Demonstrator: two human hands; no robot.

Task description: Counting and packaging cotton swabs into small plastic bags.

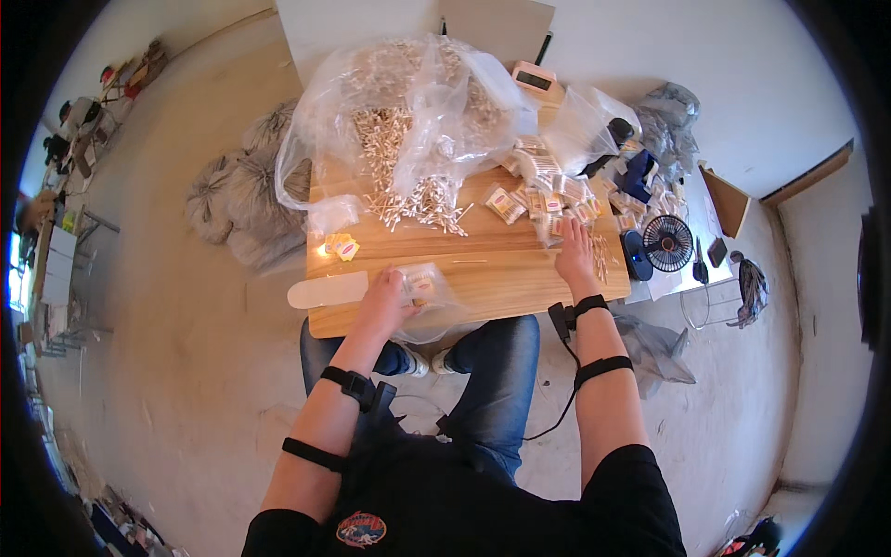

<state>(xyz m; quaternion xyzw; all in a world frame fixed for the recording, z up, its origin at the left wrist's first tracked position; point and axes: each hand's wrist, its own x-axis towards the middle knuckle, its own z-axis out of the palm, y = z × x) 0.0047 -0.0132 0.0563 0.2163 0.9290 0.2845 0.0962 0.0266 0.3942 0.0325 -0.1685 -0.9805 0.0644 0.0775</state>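
Note:
My left hand (383, 299) is closed on the edge of a clear plastic bag (440, 311) near the table's front edge. Inside that bag a small pack of cotton swabs (422, 286) shows. My right hand (575, 252) reaches to the pile of small cotton swab packs (541, 200) on the right, its fingers stretched out against the nearest packs. Whether it grips one is hard to see. Left of the bag lies a long white strip with a rounded end (329, 291). Yellow-and-white cards (342, 246) lie behind the strip.
A large clear bag (325, 102) spills loose cotton swabs (418, 204) over the back of the wooden table (510, 290). A small black fan (667, 243) stands at the right. Full sacks (255, 190) rest on the floor at left. A pink clock (534, 77) sits at the back.

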